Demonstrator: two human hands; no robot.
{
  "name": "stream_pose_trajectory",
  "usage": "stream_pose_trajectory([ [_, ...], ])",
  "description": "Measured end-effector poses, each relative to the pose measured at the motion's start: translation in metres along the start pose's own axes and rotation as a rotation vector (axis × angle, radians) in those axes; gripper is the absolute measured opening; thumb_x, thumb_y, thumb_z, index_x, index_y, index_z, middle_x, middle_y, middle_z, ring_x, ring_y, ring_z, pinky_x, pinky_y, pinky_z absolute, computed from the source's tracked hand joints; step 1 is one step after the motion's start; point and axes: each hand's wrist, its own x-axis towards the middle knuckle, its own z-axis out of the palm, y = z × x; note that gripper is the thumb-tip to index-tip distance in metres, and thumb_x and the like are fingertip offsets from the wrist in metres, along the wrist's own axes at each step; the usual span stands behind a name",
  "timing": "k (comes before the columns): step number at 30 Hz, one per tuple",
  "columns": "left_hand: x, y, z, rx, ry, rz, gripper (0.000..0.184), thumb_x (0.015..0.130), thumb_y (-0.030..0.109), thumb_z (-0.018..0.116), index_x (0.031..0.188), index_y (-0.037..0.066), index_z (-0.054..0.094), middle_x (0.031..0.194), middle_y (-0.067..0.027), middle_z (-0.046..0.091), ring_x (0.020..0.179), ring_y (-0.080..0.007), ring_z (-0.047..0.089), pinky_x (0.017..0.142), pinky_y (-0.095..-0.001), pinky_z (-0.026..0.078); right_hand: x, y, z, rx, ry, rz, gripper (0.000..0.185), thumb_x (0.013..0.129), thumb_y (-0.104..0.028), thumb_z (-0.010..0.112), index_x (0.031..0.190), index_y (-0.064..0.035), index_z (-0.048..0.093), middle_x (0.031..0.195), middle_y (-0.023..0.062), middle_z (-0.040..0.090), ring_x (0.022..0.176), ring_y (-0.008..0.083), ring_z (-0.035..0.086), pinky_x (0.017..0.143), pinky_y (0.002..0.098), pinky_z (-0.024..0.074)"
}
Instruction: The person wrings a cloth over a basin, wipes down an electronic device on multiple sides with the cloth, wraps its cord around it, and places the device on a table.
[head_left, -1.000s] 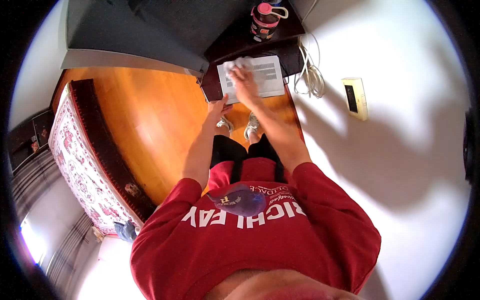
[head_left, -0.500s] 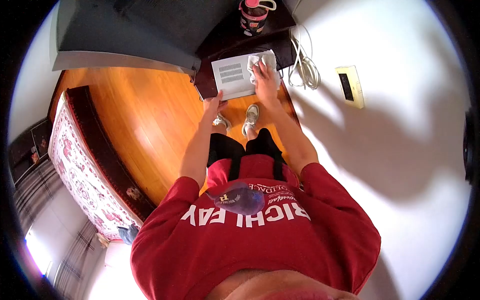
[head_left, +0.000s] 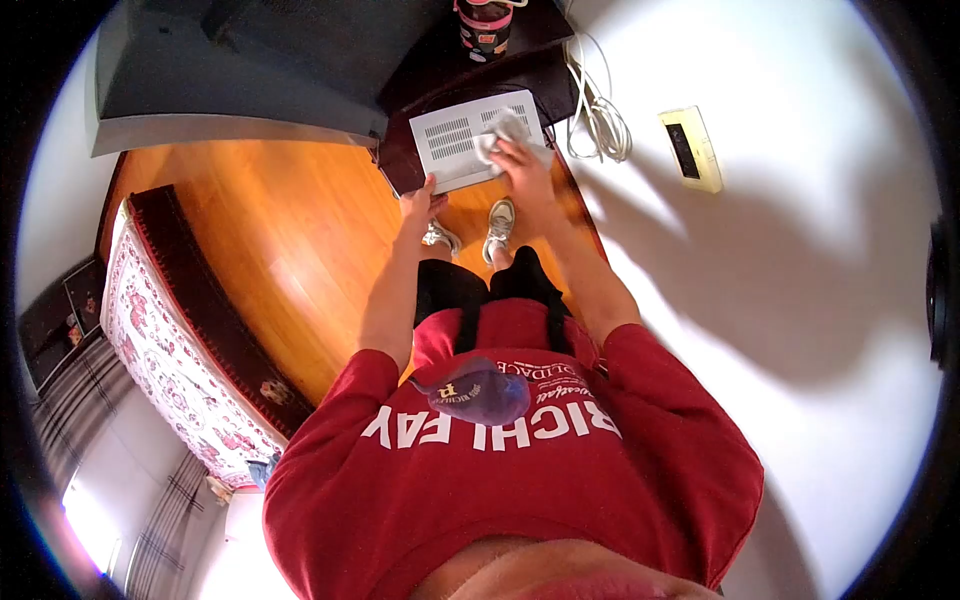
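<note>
A flat silver-white box with rows of vent slots sits on a dark wooden shelf. My left hand grips the near left corner of the box, thumb on its top. On the right part of the box, my right hand presses a crumpled white cloth against the top, its fingers bent over the cloth and slightly blurred. The cloth covers some of the right-hand vents.
A dark bottle with pink trim stands behind the box. Coiled white cable hangs by the wall, near a cream wall panel. A large dark screen is at upper left, a patterned bed cover at left.
The cloth and my right hand moved right across the box, then slightly back left. My left hand stays at the near left corner. The whole view has shifted a little.
</note>
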Motion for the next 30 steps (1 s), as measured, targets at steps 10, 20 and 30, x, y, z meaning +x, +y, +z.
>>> stream_pose_trajectory([
  [10,-0.001,-0.002,0.006,0.012,0.088,0.045,0.047,0.082,0.03,0.07,0.096,-0.013,0.054,0.082,-0.0186,0.063,0.067,-0.0257,0.066,0.056,-0.0342,0.058,-0.016,-0.04,0.042,-0.13,0.081,-0.02,0.04,0.075,0.001,0.054,0.113,-0.0073,0.061,0.122,0.0116,0.055,0.118,0.0322,0.046,0.101,0.0437,0.0358],
  [20,-0.001,-0.001,0.011,-0.025,0.13,0.026,0.044,0.082,0.03,0.07,0.092,-0.011,0.056,0.079,-0.018,0.063,0.064,-0.0261,0.066,0.055,-0.034,0.058,-0.02,0.001,-0.016,-0.243,0.08,0.1,0.039,0.074,-0.001,0.057,0.112,-0.0089,0.06,0.12,0.0079,0.055,0.11,0.0317,0.051,0.091,0.0417,0.0444],
  [30,0.009,-0.006,0.008,-0.042,0.15,0.045,0.044,0.081,0.028,0.071,0.091,-0.012,0.056,0.077,-0.0181,0.063,0.063,-0.0255,0.065,0.054,-0.0329,0.058,-0.017,-0.047,0.051,-0.189,-0.043,0.055,0.035,0.075,-0.002,0.054,0.11,-0.0068,0.061,0.12,0.0089,0.056,0.113,0.0321,0.048,0.094,0.041,0.0411],
])
